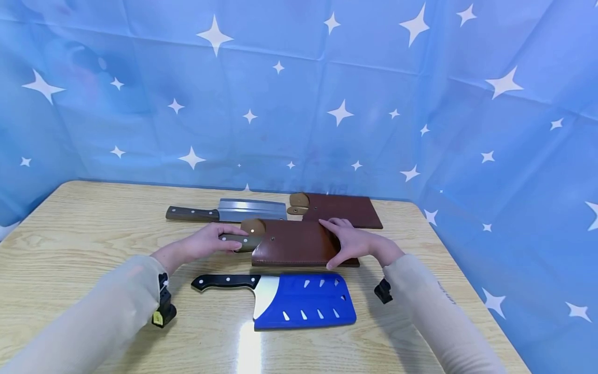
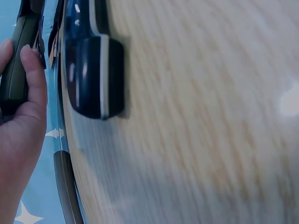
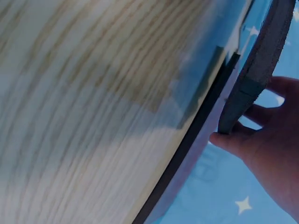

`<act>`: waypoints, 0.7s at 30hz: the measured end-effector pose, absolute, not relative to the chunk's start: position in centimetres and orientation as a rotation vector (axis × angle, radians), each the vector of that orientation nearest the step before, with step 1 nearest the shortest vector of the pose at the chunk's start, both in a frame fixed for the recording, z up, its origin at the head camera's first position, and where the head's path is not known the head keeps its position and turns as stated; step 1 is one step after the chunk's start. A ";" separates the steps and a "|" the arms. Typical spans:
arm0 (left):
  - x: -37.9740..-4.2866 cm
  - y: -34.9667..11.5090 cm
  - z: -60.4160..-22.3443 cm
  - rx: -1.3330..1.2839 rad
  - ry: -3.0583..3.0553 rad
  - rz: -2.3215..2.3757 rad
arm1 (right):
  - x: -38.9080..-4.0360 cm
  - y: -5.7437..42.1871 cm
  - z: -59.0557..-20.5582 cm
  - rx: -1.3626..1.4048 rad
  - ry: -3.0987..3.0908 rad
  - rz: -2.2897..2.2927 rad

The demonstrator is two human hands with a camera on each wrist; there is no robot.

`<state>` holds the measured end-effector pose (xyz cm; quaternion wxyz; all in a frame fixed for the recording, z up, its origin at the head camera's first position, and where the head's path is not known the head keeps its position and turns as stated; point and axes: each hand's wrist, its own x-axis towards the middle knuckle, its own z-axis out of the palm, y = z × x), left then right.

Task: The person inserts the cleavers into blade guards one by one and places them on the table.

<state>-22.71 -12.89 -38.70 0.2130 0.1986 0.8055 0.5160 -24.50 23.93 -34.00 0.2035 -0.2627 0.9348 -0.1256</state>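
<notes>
A cleaver with an olive-brown riveted handle has its blade hidden inside a brown leather sheath. My left hand holds that handle between thumb and fingers, near the sheath's tan strap. At the other end, my right hand grips the sheath's right edge, thumb at the near side and fingers at the far side. The right wrist view shows the sheath's edge raised over the table between thumb and fingers. In front lies a black-handled cleaver with a blue slotted blade cover.
Behind the held cleaver lies a bare-bladed cleaver with a dark wooden handle. A second brown sheath with a tan strap lies beside it, near the back edge of the wooden table. Blue star-printed cloth hangs behind.
</notes>
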 end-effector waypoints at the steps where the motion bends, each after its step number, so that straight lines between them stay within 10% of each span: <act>1: -22.7 -12.9 -38.8 0.559 2.235 1.429 | -24.5 23.9 -34.1 -0.730 2.606 -0.345; 21: -23.2 -13.1 -39.5 0.612 2.389 1.187 | -24.7 23.0 -36.0 -0.706 2.594 -0.176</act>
